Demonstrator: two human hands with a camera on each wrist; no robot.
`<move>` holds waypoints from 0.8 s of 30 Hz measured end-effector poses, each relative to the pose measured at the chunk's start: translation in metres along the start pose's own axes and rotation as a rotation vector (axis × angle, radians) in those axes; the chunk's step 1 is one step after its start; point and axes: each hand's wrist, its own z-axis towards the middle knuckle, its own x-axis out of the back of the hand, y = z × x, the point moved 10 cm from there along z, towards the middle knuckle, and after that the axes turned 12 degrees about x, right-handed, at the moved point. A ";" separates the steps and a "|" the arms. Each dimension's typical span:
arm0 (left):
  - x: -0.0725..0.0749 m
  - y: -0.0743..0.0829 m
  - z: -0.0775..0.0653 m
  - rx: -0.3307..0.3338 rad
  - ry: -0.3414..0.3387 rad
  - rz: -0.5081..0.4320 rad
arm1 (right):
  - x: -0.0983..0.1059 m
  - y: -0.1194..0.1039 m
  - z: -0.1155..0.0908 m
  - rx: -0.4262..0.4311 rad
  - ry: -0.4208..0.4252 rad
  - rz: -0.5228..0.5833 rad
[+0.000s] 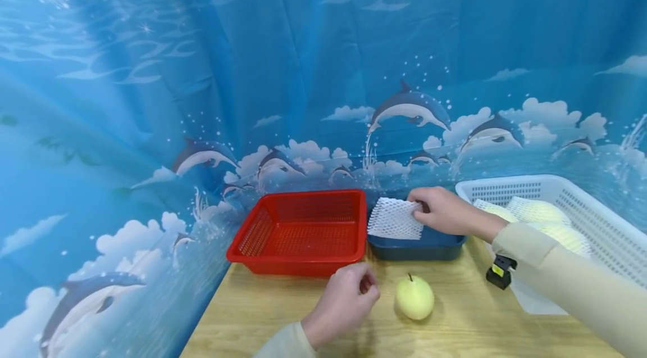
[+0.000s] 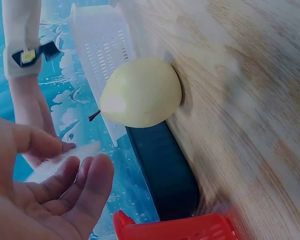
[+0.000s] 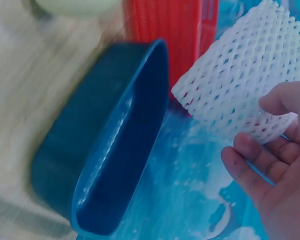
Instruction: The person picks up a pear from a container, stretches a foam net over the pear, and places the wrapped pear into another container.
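Note:
A white foam fruit net [image 3: 245, 75] hangs from my right hand [image 1: 445, 211], pinched between thumb and fingers over the dark blue tray [image 1: 414, 248]. It looks flat, with nothing inside. My left hand [image 1: 343, 299] is low over the table, its fingers loosely curled around nothing in the left wrist view. Just right of it, a bare yellow-green pear [image 1: 414, 297] rests on the wood with its stem up. The same pear [image 2: 142, 92] appears beyond the left fingertips in the left wrist view.
Left of the blue tray sits a red plastic basket [image 1: 298, 265]. On the right, a white basket [image 1: 548, 181] holds several net-wrapped pears [image 1: 538, 212], partly behind my right arm. A blue dolphin-print curtain [image 1: 313, 66] hangs behind the wooden table [image 1: 242, 313].

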 end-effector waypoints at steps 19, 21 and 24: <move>-0.019 0.032 0.004 -0.051 -0.299 -0.684 | -0.015 -0.127 -0.036 0.428 0.152 0.180; -0.022 0.034 0.003 -0.057 -0.317 -0.728 | -0.017 -0.129 -0.038 0.410 0.163 0.183; -0.022 0.035 0.004 -0.054 -0.318 -0.764 | -0.019 -0.126 -0.039 0.343 0.171 0.190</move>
